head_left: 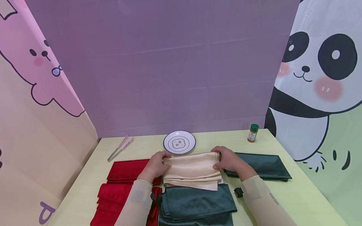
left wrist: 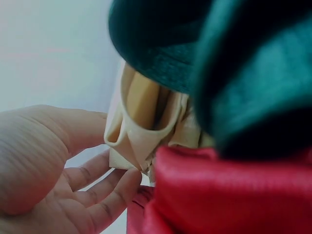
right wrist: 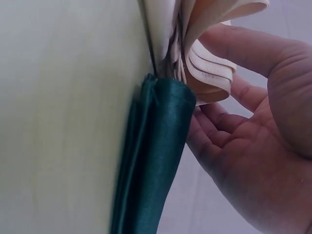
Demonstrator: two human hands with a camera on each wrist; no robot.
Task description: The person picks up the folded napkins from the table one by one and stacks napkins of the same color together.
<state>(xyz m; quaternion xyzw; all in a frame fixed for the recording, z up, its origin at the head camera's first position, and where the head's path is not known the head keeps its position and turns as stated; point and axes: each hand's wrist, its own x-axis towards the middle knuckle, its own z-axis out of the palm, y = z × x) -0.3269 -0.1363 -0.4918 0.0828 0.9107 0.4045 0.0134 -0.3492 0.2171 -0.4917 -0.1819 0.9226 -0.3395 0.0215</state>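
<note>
A folded cream satin cloth [head_left: 192,168] lies in the middle of the group of cloths. My left hand [head_left: 155,164] holds its left edge, thumb above and fingers lower down; in the left wrist view the looped folds of the cream cloth [left wrist: 146,109] show beside that thumb. At the right edge my right hand [head_left: 229,160] pinches the layers, and the right wrist view has the fingers round the stacked folds. Just in front of the cream cloth is a folded dark green cloth [head_left: 198,204]. Folded red cloths [head_left: 116,191] lie to the left, partly hidden by my left arm.
Behind the cream cloth stands a white plate [head_left: 179,142] with a blue rim. Tongs [head_left: 121,148] lie at the back left, and a green-capped jar [head_left: 253,133] stands at the back right. Another dark green cloth [head_left: 263,166] lies beyond my right hand.
</note>
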